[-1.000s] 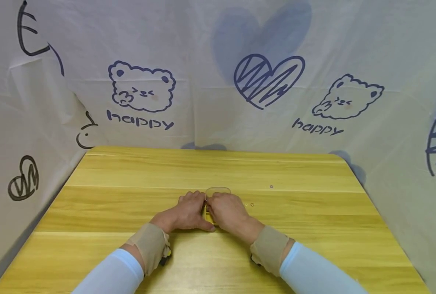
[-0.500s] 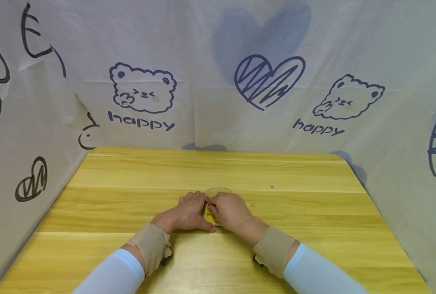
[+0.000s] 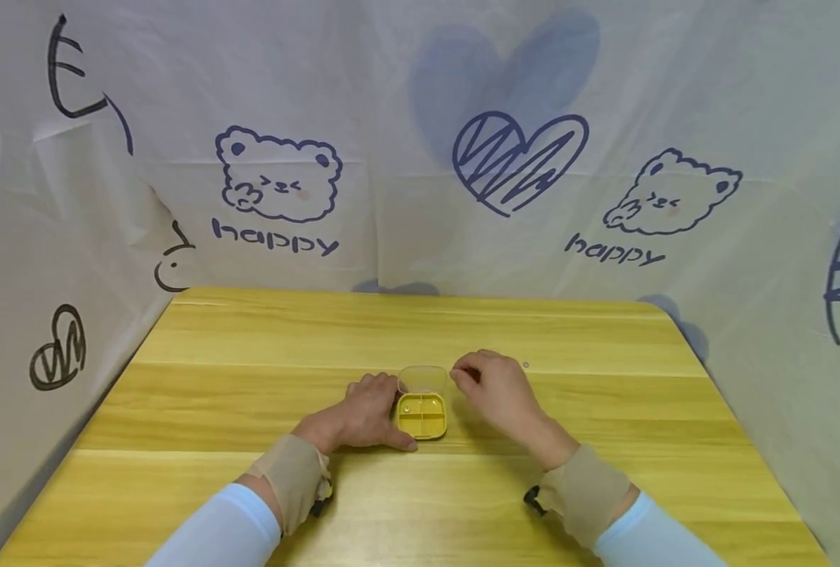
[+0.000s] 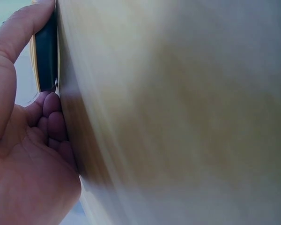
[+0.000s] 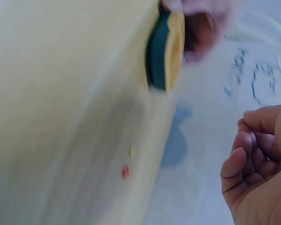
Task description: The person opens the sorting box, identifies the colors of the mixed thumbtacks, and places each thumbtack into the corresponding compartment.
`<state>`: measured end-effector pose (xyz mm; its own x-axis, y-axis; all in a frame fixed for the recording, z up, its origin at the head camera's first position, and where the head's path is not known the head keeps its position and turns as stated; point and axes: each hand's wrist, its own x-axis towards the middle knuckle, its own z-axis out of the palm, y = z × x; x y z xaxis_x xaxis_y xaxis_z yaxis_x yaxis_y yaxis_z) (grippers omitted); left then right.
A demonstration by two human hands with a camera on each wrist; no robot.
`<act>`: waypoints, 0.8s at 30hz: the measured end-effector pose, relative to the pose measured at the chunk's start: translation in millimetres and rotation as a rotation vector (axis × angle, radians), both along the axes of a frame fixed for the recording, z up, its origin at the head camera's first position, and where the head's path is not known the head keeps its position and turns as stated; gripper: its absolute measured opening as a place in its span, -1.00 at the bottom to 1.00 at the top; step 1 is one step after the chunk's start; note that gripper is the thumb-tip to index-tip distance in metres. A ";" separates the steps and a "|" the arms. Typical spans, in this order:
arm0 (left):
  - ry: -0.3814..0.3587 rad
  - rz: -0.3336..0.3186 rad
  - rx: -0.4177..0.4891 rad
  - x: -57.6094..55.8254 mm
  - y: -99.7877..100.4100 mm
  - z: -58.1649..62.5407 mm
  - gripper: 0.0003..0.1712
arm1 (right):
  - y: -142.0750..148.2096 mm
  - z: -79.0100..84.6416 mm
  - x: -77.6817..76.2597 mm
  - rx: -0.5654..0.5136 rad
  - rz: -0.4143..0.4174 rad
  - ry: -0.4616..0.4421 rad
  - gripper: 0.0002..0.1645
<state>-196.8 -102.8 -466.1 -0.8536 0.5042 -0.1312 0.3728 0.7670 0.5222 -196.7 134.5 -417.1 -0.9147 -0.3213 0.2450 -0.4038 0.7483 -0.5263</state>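
A small yellow pill box (image 3: pixel 422 425), divided into several compartments, sits on the table with its clear lid (image 3: pixel 423 378) raised at the back. Its outer wall (image 4: pixel 47 56) looks dark green in the left wrist view. A tiny bead (image 3: pixel 407 409) lies in the far left compartment. My left hand (image 3: pixel 366 413) holds the box from its left side, thumb at the near corner and fingers at the far side. My right hand (image 3: pixel 501 390) is raised right of the box, fingers curled, thumb and index tips together with nothing visible between them.
On the table (image 3: pixel 249 323), a tiny purplish ring (image 3: pixel 526 365) lies beyond my right hand. The right wrist view shows a small yellow piece (image 5: pixel 132 151) and a red piece (image 5: pixel 125 172) on the wood. A white drawn-on cloth (image 3: pixel 405 197) hangs around the table.
My right hand has left the box and moved to the right, uncovering the compartments. My left hand keeps its place on the box.
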 end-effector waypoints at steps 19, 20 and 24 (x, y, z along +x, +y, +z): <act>0.003 -0.005 0.016 0.1 0.7 -2.5 -0.13 | 94.1 -21.6 -49.9 0.075 -0.291 -0.125 -0.71; 0.002 -0.004 0.015 0.3 0.7 -2.2 -0.13 | 96.6 -23.1 -51.7 0.085 -0.295 -0.129 -0.71; -0.001 0.000 0.017 0.5 0.5 -1.7 -0.13 | 102.6 -28.7 -56.4 0.116 -0.298 -0.180 -0.71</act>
